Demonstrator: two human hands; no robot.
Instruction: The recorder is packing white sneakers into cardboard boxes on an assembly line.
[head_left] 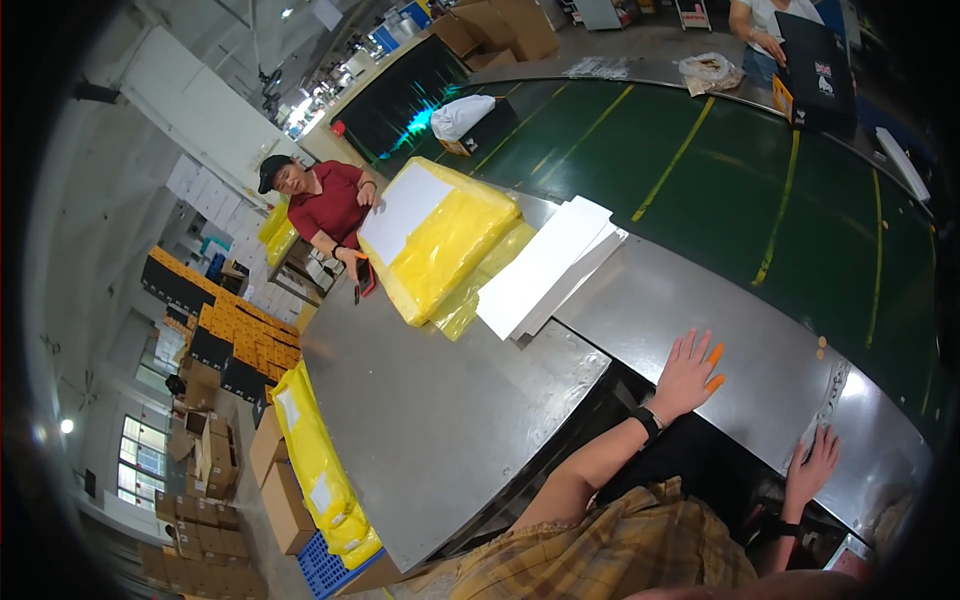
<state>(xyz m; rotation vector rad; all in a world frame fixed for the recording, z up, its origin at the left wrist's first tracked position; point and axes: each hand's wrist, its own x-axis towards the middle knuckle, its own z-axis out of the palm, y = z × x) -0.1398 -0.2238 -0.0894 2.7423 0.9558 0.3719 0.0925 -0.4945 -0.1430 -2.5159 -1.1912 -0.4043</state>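
My left hand [684,378] lies on the metal tabletop [690,300] with its fingers spread and nothing in it. Orange covers sit on two of its fingertips, and a black band circles the wrist. Further right, my right hand [815,466] rests near the table's close edge, fingers stretched out, beside a strip of clear tape [828,402]. Beyond my left hand is a stack of white sheets [548,265]. It lies next to a big yellow plastic-wrapped bundle [455,255], which has a white sheet [405,212] on top.
A green conveyor belt [730,190] with yellow lines runs along the far side, carrying a black box with a white bag [463,118]. A person in red [330,205] stands behind the bundle. Another person handles a black box [815,75]. Yellow-wrapped packs [325,470] and cartons stand left.
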